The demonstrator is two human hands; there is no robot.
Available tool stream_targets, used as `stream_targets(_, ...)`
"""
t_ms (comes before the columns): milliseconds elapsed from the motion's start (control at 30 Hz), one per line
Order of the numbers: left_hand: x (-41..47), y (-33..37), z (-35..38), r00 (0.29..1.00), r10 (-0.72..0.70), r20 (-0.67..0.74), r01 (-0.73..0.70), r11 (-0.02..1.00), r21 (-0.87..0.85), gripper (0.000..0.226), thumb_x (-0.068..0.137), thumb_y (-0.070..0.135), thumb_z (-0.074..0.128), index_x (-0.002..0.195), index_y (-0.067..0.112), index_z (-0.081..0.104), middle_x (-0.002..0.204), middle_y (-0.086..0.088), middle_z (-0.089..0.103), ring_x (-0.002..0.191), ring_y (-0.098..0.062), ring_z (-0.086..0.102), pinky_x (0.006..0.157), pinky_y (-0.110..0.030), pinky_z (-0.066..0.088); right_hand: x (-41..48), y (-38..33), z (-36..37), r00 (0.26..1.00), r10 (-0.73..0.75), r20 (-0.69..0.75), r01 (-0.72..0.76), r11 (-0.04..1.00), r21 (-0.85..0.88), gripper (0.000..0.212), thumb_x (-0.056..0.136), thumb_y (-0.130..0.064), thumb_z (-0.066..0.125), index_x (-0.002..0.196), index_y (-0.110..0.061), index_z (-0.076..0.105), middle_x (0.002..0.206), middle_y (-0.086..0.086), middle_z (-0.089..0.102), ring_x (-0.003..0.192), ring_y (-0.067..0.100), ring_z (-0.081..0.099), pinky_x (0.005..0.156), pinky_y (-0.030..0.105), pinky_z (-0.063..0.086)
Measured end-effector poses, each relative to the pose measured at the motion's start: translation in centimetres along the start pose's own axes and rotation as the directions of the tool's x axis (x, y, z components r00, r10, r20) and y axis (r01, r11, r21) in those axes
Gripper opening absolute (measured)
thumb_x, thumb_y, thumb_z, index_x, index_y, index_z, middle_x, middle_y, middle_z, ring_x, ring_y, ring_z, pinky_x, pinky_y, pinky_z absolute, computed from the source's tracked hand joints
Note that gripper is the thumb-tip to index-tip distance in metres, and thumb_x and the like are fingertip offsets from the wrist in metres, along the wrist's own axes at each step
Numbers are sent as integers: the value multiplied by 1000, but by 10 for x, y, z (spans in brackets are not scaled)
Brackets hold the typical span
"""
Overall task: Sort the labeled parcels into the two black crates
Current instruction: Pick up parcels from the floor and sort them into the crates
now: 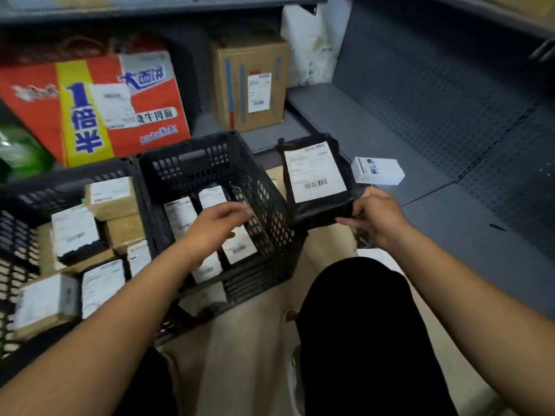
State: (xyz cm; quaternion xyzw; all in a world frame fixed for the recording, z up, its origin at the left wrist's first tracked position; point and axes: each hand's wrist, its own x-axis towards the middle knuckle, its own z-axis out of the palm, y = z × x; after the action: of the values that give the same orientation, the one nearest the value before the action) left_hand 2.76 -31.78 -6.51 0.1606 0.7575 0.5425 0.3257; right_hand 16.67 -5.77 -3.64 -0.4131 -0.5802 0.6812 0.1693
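My right hand [377,219] grips the near edge of a black bagged parcel [318,213] with a white label, held in the air just right of the middle crate. My left hand [220,225] hovers over the middle black crate [264,187] with fingers stretched out and holds nothing. That crate holds several black parcels with white labels [180,216]. The left black crate [21,232] holds several brown boxes and black bags with labels [73,231].
A small white box [377,170] lies on the grey shelf at the right. A brown carton [250,82] and an orange printed carton [90,109] stand behind the crates. My knees in black trousers [360,325] are below.
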Motion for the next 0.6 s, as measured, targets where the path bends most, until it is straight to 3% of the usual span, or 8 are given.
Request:
stream_targets(100,-39,8,-35,997,-81,-10,74,944,-320,49,82,52,73,123,25,66,122,3,71,117,-19,64,97,-40,54,-29,-26,30,983,-61,172,62,998,-3,46,72,24,47,51,-16,40,87,13,54,95,33,62,74,47,61)
stream_targets(167,-61,13,-55,997,-82,4,76,906,-417,86,57,64,85,131,26,61,127,1,68,118,-20,64,89,-41,58,-46,-36,52,958,-81,274,82,997,8,48,71,23,47,47,-18,39,87,13,53,92,32,61,73,48,61)
stream_targets(233,-79,12,-76,998,-62,-12,49,882,-469,107,40,65,91,134,27,58,127,1,68,116,-19,65,86,-44,60,-64,-37,74,922,-81,378,80,997,19,47,72,22,46,49,-18,38,88,14,53,92,30,61,73,48,61)
stream_targets(300,-94,8,-93,997,-64,-49,28,846,-532,99,44,62,91,131,27,60,123,0,70,112,-19,67,86,-48,59,-79,-30,95,893,-65,444,64,998,19,45,74,22,45,52,-16,34,71,8,54,79,21,63,74,49,60)
stream_targets(333,-99,6,-100,996,-61,-67,13,830,-557,82,56,59,87,127,26,62,121,-1,70,111,-19,68,85,-48,60,-87,-24,105,879,-53,474,56,998,7,45,75,22,45,54,-16,33,67,7,53,77,20,63,74,49,60)
stream_targets(433,-109,-2,-115,985,-74,-158,-34,806,-591,35,86,37,71,117,23,62,115,-2,70,105,-19,69,74,-39,61,-104,-6,132,841,-39,540,67,997,-32,44,74,21,46,54,-17,34,90,19,47,101,38,57,76,50,60)
stream_targets(500,-109,-9,-124,971,-98,-216,-54,795,-605,33,88,28,73,116,24,57,121,-6,68,108,-24,67,69,-36,60,-113,1,146,829,-40,558,74,997,-39,44,73,21,47,54,-17,34,107,35,48,115,47,56,76,49,60)
stream_targets(600,-110,-15,-135,962,-113,-248,-66,786,-614,37,87,25,76,119,23,57,127,-8,67,113,-27,67,70,-38,59,-120,7,160,820,-41,570,84,995,-50,46,75,23,45,53,-16,34,132,36,51,118,44,59,76,48,60)
